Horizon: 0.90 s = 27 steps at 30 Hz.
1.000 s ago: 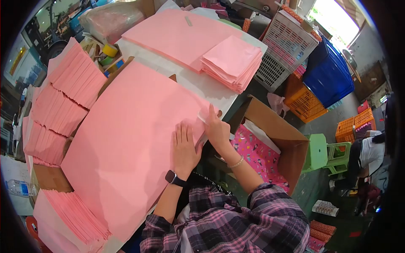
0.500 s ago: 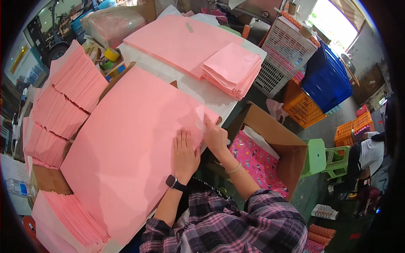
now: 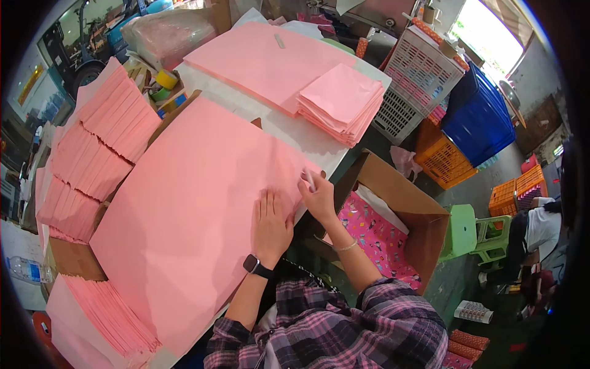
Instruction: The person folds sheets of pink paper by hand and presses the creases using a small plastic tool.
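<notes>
A large pink sheet (image 3: 184,197) covers the near part of the table. My left hand (image 3: 273,227) lies flat on it, fingers spread out and holding nothing. Near the sheet's right edge, my right hand (image 3: 318,197) is closed round a small pale tool (image 3: 310,179), whose exact kind I cannot make out. Behind the sheet is a broad pink paper stack (image 3: 264,61) with a small flat strip (image 3: 279,40) on top. A pile of smaller pink sheets (image 3: 341,98) sits at its right corner.
Folded pink stacks (image 3: 110,123) stand at the left, with more (image 3: 110,313) at the near left. An open cardboard box (image 3: 424,227) is at the right, beside a green stool (image 3: 458,232). Crates (image 3: 424,67) stand behind. A person (image 3: 541,230) is at far right.
The raised, pale fold at the sheet's right edge now lies flat. My right hand has lifted slightly, and the pale tool shows in its fingers. My left hand stays in place.
</notes>
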Tool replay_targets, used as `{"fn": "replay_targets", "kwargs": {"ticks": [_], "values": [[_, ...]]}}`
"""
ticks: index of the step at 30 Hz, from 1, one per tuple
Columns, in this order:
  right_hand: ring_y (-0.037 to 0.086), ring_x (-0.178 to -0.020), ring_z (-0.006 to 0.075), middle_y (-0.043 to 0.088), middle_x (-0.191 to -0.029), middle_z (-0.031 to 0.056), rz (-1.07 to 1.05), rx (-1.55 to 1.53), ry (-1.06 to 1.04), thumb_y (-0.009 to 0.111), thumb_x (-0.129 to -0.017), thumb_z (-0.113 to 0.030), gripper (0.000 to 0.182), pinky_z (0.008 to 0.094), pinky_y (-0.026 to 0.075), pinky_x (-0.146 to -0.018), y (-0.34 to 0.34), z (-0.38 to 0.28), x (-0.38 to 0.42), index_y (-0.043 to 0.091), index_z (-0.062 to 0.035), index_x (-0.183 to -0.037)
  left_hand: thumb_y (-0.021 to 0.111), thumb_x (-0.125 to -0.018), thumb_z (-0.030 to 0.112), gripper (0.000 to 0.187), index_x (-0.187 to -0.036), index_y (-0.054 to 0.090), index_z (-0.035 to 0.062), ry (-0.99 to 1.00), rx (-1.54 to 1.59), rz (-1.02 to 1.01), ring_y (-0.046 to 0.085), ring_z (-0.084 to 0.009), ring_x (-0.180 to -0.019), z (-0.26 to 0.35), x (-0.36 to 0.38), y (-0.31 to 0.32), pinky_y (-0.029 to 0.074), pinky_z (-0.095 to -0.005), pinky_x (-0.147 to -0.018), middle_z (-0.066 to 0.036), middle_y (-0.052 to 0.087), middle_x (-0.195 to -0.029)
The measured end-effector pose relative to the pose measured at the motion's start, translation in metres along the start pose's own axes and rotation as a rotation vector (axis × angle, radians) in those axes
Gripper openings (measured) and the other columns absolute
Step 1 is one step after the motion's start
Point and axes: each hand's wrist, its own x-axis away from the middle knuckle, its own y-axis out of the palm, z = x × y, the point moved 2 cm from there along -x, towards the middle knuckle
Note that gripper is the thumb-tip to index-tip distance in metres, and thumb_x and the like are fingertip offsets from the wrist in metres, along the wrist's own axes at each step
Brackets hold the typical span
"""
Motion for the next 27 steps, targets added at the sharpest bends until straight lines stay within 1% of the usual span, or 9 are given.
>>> {"fn": "replay_targets", "kwargs": {"ticks": [1, 2, 5, 10, 13, 17, 18, 20, 27], "values": [[0.054, -0.045, 0.0167, 0.071, -0.082, 0.0119, 0.049, -0.359, 0.024, 0.064, -0.093, -0.039, 0.046, 0.0321, 0.046, -0.046, 0.002, 0.001, 0.0, 0.064, -0.0012, -0.12, 0.054, -0.094, 0.024, 0.064, -0.145, 0.031, -0.0065, -0.011, 0.012, -0.013, 0.03, -0.037, -0.142, 0.0, 0.001, 0.0, 0.022, -0.0473, -0.118, -0.025, 0.034, -0.15], [0.054, -0.045, 0.0167, 0.071, -0.082, 0.0119, 0.047, -0.36, 0.023, 0.064, -0.093, -0.039, 0.046, 0.0321, 0.046, -0.046, 0.0, 0.003, 0.0, 0.064, -0.0012, -0.12, 0.054, -0.094, 0.024, 0.064, -0.145, 0.031, -0.0065, -0.013, 0.01, -0.012, 0.03, -0.037, -0.142, -0.001, 0.002, 0.001, 0.022, -0.0473, -0.118, -0.025, 0.034, -0.15], [0.052, -0.048, 0.0126, 0.066, -0.074, 0.0043, -0.073, -0.665, 0.637, 0.064, -0.093, -0.038, 0.044, 0.0256, 0.04, -0.046, -0.012, 0.017, 0.002, 0.064, -0.0009, -0.117, 0.05, -0.096, 0.03, 0.064, -0.146, 0.03, -0.0063, -0.016, -0.067, -0.01, 0.028, -0.0335, -0.144, 0.0, 0.001, 0.003, 0.022, -0.0458, -0.118, -0.022, 0.032, -0.152], [0.049, -0.048, 0.0107, 0.067, -0.078, 0.0028, -0.115, -0.623, 0.725, 0.063, -0.093, -0.04, 0.041, 0.027, 0.039, -0.045, -0.012, 0.018, 0.008, 0.067, -0.0004, -0.1, 0.049, -0.097, 0.031, 0.064, -0.146, 0.03, -0.006, 0.018, -0.169, -0.049, 0.027, -0.0347, -0.144, 0.0, 0.001, 0.004, 0.022, -0.0464, -0.118, -0.023, 0.031, -0.153], [0.057, -0.052, 0.0187, 0.066, -0.066, 0.0092, -0.04, 0.057, 0.377, 0.068, -0.089, -0.037, 0.036, 0.0342, 0.048, -0.054, -0.002, 0.006, 0.005, 0.063, -0.0013, -0.092, 0.053, -0.095, 0.024, 0.067, -0.147, 0.026, -0.0077, 0.008, -0.103, -0.074, 0.022, -0.0373, -0.145, 0.003, 0.001, 0.003, 0.019, -0.0474, -0.118, -0.026, 0.026, -0.154], [0.064, -0.065, 0.0266, 0.067, -0.073, 0.011, 0.164, 0.5, 0.1, 0.073, -0.081, -0.025, 0.025, 0.0407, 0.05, -0.059, 0.014, -0.048, 0.012, 0.064, -0.0044, -0.091, 0.053, -0.094, 0.021, 0.066, -0.146, 0.026, -0.0098, -0.025, 0.043, -0.091, 0.022, -0.0397, -0.145, -0.017, 0.005, 0.0, 0.02, -0.0473, -0.118, -0.027, 0.026, -0.154], [0.064, -0.065, 0.0266, 0.067, -0.073, 0.011, 0.14, 0.481, 0.067, 0.073, -0.081, -0.025, 0.025, 0.0407, 0.05, -0.059, 0.018, -0.059, 0.013, 0.064, -0.0044, -0.091, 0.053, -0.094, 0.021, 0.066, -0.146, 0.026, -0.0098, -0.057, 0.029, -0.061, 0.022, -0.0397, -0.145, -0.025, 0.008, -0.019, 0.02, -0.0473, -0.118, -0.027, 0.026, -0.154], [0.065, -0.083, 0.0338, 0.068, -0.09, 0.0124, 0.094, 0.44, -0.3, 0.071, -0.076, -0.014, 0.018, 0.0415, 0.053, -0.066, 0.023, -0.083, 0.023, 0.064, -0.0042, -0.089, 0.047, -0.096, 0.021, 0.059, -0.143, 0.031, -0.0109, -0.082, 0.139, 0.005, 0.028, -0.042, -0.142, -0.044, 0.031, -0.075, 0.023, -0.0472, -0.118, -0.031, 0.032, -0.149], [0.065, -0.105, 0.0297, 0.069, -0.1, 0.0098, -0.252, 0.273, -0.548, 0.069, -0.073, -0.003, 0.024, 0.0388, 0.055, -0.071, 0.069, -0.142, 0.071, 0.064, -0.0021, -0.096, 0.055, -0.092, 0.018, 0.057, -0.14, 0.038, -0.0087, -0.616, -0.368, -0.014, 0.035, -0.0412, -0.138, -0.186, 0.225, -0.189, 0.027, -0.0466, -0.116, -0.028, 0.038, -0.147]]}}
